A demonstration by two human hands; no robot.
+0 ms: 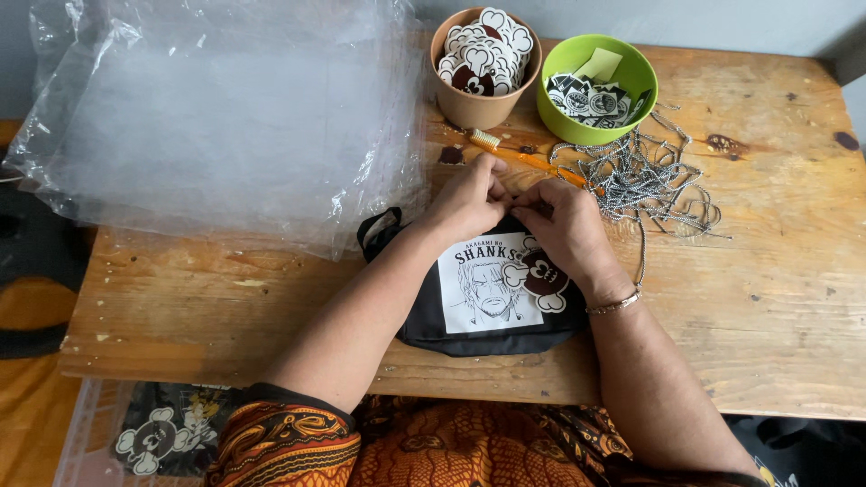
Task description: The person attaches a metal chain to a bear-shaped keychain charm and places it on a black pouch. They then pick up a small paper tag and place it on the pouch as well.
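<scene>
A small black pouch (424, 320) with a white printed drawing panel lies on the wooden table (776, 298) in front of me. A skull-shaped charm (544, 278) rests on its right side. My left hand (467, 198) and my right hand (566, 225) meet at the pouch's top edge, fingers pinched together on something small there, which the fingers hide. A thin bracelet circles my right wrist.
A stack of clear plastic bags (225, 117) covers the table's left. A brown cup (478, 104) of skull charms and a green bowl (564, 122) of printed tags stand at the back. A pile of ball chains (649, 176) and an orange tool (519, 155) lie beside my hands.
</scene>
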